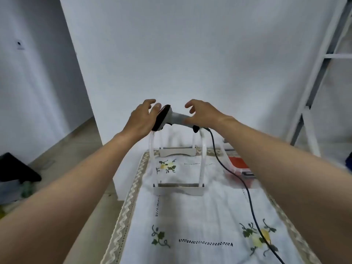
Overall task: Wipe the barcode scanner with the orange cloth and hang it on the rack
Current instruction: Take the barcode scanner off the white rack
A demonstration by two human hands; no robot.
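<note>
Two bare forearms reach in from the bottom corners over a white tablecloth [200, 216] embroidered with green vines and yellow fruit and edged in beige zigzag trim. On the cloth stands a clear acrylic rack [179, 187] made of two arched hoops rising from flat white bases, one base nearer, one farther. Across the tops of the hoops lies a grey and black handheld barcode scanner [171, 117], its dark head toward the left arch and its handle end over the right one. The left hand [140, 121] is cupped against the scanner's black head, fingers spread and curved rather than clenched. The right hand [203, 114] sits over the grey handle, fingers loosely splayed and lifted; whether the thumb below grips the handle I cannot tell. A black cable [247, 195] runs from the handle end, drops past the right hoop and trails across the tablecloth to the bottom edge. An orange cloth [239, 165] rests in a clear tray at the table's right side, partly hidden by the right forearm. A white metal ladder frame [312, 92] leans at the right wall.
</note>
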